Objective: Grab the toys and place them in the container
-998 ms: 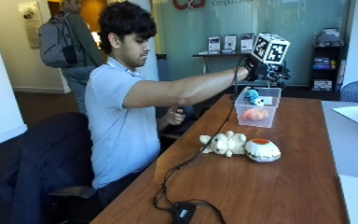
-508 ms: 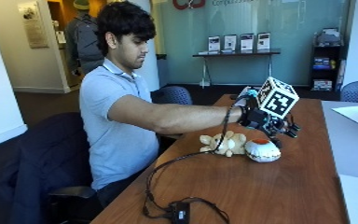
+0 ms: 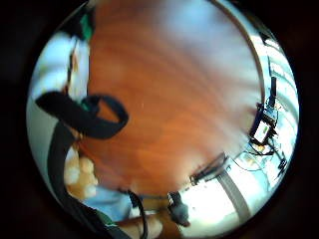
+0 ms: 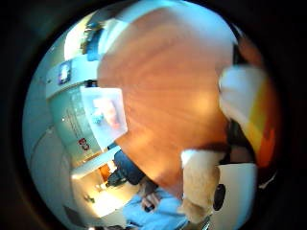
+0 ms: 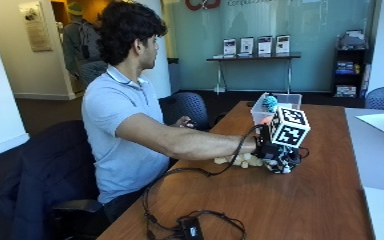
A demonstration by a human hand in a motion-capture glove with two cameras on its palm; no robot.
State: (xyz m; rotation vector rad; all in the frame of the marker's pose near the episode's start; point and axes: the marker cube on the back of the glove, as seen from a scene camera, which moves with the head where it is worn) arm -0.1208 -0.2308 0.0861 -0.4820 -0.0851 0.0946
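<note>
A cream-coloured plush toy (image 5: 240, 161) with knobbly limbs lies on the brown wooden table (image 5: 298, 205), right of centre in the outside view, just beside the gloved right hand (image 5: 276, 159). In the thumb-side palm view the same plush (image 4: 200, 186) sits close to the palm, next to a round white toy with orange and yellow patches (image 4: 249, 112); in the outside view that round toy is hidden under the hand. Further back on the table, in the upper right of the outside view, stands a clear plastic container (image 5: 276, 106) holding a blue fuzzy toy (image 5: 269, 103) and something orange-pink.

The person sits at the left, right arm stretched forward across the table, forearm nearly level, the hand lowered to the tabletop over the round toy. Whether the fingers are spread, closed, or pinching the toy cannot be told. The bare left hand (image 5: 185, 123) is held near the table edge by the chest.
</note>
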